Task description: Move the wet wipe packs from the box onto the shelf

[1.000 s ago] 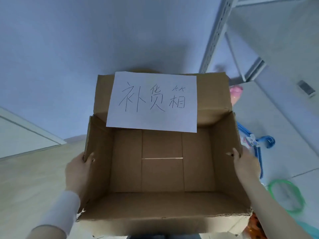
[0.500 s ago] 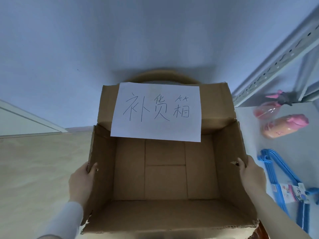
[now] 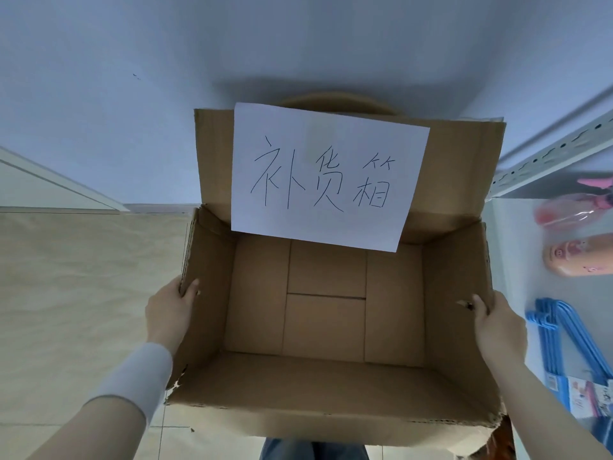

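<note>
Head view. One open cardboard box (image 3: 325, 327) is held in front of the person, above a beige tiled floor (image 3: 83, 277) and facing a plain pale blue-grey wall (image 3: 132, 94). A white strip (image 3: 49, 180) runs along the foot of the wall at left.

The box stands just left of a white shelf (image 3: 517, 260), whose one perforated metal upright (image 3: 547, 151) slants across the upper right. The box's far flap stands up and bears one white paper sheet (image 3: 328, 174) with three handwritten characters. Inside, only the bare bottom flaps and walls show. Behind the flap's top edge is a tan curved edge (image 3: 335, 101); what it belongs to cannot be told.

Two hands grip the box, one per side wall. The left hand (image 3: 172, 310), below a white sleeve (image 3: 136, 376), clamps the left wall, thumb hooked over the rim. The right hand (image 3: 497, 323) clamps the right wall, thumb lying on its inner face. The remaining fingers of both hands are hidden behind the cardboard.

On the shelf lie two bottles, well apart from the box: a pink one in clear wrap (image 3: 570, 214) and an orange-pink one (image 3: 580, 254) just below it. Nearer the person lies one bundle of blue hangers (image 3: 560, 340) with a printed label (image 3: 587, 396); how many hangers it holds cannot be told. Blue denim (image 3: 311, 451) shows under the box's near edge.
</note>
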Demonstrator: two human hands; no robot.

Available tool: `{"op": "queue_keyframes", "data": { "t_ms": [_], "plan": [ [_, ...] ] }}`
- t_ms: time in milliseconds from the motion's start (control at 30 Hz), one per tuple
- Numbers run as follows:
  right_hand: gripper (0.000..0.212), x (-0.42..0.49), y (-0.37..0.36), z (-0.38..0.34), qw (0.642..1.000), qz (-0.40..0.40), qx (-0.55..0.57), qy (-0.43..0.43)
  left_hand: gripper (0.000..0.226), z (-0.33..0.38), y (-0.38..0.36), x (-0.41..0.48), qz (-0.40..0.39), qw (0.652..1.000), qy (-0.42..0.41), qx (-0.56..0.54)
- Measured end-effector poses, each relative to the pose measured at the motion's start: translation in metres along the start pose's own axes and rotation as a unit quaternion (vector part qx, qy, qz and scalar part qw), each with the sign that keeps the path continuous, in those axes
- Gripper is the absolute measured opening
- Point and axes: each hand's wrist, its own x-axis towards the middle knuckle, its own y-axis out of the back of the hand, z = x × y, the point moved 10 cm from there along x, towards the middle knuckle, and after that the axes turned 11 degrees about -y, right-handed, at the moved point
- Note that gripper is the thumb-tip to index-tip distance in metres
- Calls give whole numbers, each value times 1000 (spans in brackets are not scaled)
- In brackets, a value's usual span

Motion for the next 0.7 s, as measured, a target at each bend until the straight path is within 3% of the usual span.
{"op": "queue_keyframes", "data": {
  "t_ms": [267,367,500,600,700],
  "plan": [
    [40,12,-9,-8,1000,-2,-18,-18,28,5,-3,14,12,999,-10,29],
    [41,10,-12,-5,999,-20,-20,-19,27,1,-10,11,-20,999,10,38],
    [47,8,-15,-6,994,-103,-24,-20,65,5,-22,3,-125,989,52,-52],
    [52,1,4,-19,995,-101,-22,8,80,32,2,0,-117,992,-11,35],
    [53,-26,37,-62,992,-36,-16,117,72,91,20,-12,-100,984,-105,99]
  ]
}}
